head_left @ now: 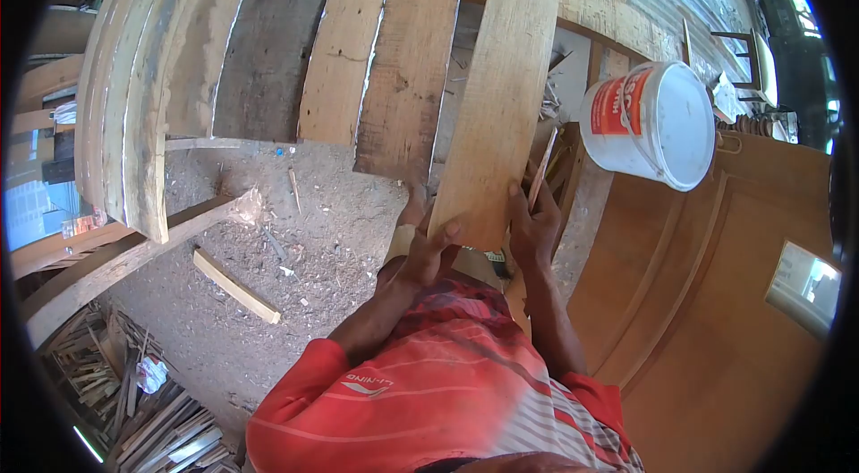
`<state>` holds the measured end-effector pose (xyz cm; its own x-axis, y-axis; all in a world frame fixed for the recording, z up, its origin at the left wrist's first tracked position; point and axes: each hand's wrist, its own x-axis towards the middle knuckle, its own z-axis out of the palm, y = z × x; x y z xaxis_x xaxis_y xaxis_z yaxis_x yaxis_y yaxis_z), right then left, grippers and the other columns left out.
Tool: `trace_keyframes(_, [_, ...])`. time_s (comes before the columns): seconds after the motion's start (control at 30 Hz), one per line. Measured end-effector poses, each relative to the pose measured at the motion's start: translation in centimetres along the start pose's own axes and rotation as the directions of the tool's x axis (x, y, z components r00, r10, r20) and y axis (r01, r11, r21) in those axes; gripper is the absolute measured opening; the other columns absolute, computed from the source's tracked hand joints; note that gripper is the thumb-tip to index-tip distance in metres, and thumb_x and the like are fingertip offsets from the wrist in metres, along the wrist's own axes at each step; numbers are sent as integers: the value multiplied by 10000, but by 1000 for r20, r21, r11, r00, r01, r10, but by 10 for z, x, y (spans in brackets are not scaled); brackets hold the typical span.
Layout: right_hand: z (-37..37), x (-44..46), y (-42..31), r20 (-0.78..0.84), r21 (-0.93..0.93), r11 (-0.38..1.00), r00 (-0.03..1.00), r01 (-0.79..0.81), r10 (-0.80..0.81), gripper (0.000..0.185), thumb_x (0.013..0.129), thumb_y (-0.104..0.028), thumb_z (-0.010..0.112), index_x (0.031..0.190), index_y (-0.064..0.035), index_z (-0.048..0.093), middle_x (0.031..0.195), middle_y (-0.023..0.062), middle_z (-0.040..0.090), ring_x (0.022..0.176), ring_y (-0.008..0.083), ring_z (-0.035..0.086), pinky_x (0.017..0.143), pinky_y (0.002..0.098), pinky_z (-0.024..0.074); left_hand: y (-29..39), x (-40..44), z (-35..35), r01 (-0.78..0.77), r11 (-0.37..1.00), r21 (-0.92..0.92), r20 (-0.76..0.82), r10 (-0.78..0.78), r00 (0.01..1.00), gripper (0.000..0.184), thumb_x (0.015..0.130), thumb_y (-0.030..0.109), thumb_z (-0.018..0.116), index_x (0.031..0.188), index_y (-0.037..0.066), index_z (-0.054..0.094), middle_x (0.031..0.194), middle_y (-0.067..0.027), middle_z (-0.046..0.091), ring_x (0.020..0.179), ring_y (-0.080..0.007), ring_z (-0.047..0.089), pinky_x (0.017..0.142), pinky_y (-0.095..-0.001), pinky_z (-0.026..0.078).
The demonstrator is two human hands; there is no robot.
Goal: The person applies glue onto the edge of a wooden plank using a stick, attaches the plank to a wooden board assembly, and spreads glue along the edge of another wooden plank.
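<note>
Left hand (pixel 431 251), right hand (pixel 535 224): gripping plank (pixel 499 88) | long axis: forward, leaning slightly right

A pale plank (pixel 503 70) points forward beside a tilted stick (pixel 544 167).

The scene is viewed from the head, forward and steeply down, shirt (pixel 403 383) nearest, board (pixel 501 84) stretching far.
</note>
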<state>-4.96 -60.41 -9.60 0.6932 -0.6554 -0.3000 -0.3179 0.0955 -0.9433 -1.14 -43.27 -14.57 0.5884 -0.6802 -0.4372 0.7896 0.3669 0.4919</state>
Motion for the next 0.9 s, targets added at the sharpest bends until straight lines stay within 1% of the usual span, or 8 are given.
trace_keyframes(0.13, [0,2,3,-19,-38,999,1000,-7,6,473,1033,-165,613,1446,49,533,1266,127,691,1119,160,641,969,327,514,13,-2,-9,79,990,-115,110,-66,992,890,928,333,723,1616,59,228,1494,-134,481,1415,-278,463,1144,-475,427])
trace_keyframes(0.2, [1,4,4,-27,-6,1000,1000,12,-12,475,1029,-177,623,1444,39,542,1259,111,695,1117,147,635,962,319,512,21,1,-16,129,990,-59,109,-122,986,899,927,327,722,1629,82,218,1496,-136,480,1411,-276,469,1138,-477,437])
trace_keyframes(0.23, [0,6,2,-30,-20,998,998,-58,57,481,1026,-184,629,1447,34,542,1259,110,695,1117,143,630,962,317,509,25,2,-19,153,988,-29,106,-149,983,903,926,324,722,1635,94,212,1497,-137,479,1410,-275,471,1134,-479,441])
trace_keyframes(0.33, [-3,16,-4,-25,-24,986,986,-166,165,498,1020,-203,643,1454,21,543,1260,109,694,1117,134,615,961,314,502,41,7,-26,291,927,238,54,-312,949,876,928,304,718,1629,89,238,1489,-136,489,1383,-273,504,1104,-457,477])
trace_keyframes(0.5, [3,28,17,-35,-20,1000,999,-21,20,508,1018,-208,650,1462,11,539,1263,116,688,1122,139,601,968,326,496,43,9,-25,322,918,233,60,-344,937,804,950,295,707,1589,35,295,1450,-121,520,1300,-245,563,1042,-396,515])
trace_keyframes(0.7, [1,29,9,3,65,993,995,-100,100,544,1023,-207,650,1480,48,504,1324,124,655,1194,156,582,1032,327,468,48,11,-22,355,912,207,102,-381,919,751,980,286,706,1567,21,321,1436,-94,530,1300,-198,537,1070,-369,469])
trace_keyframes(0.8, [-2,28,8,28,57,978,979,-202,201,552,1027,-200,646,1485,65,488,1346,128,641,1211,153,572,1043,324,462,39,8,-32,362,916,173,120,-384,915,746,989,287,705,1569,22,318,1435,-75,533,1310,-176,517,1071,-347,454])
trace_keyframes(0.9, [-4,29,6,40,17,979,979,-201,200,532,1031,-180,637,1480,67,494,1338,121,646,1206,147,573,1040,322,464,27,3,-53,360,913,192,126,-386,914,746,991,290,703,1573,28,316,1427,-62,534,1287,-159,516,1046,-331,455])
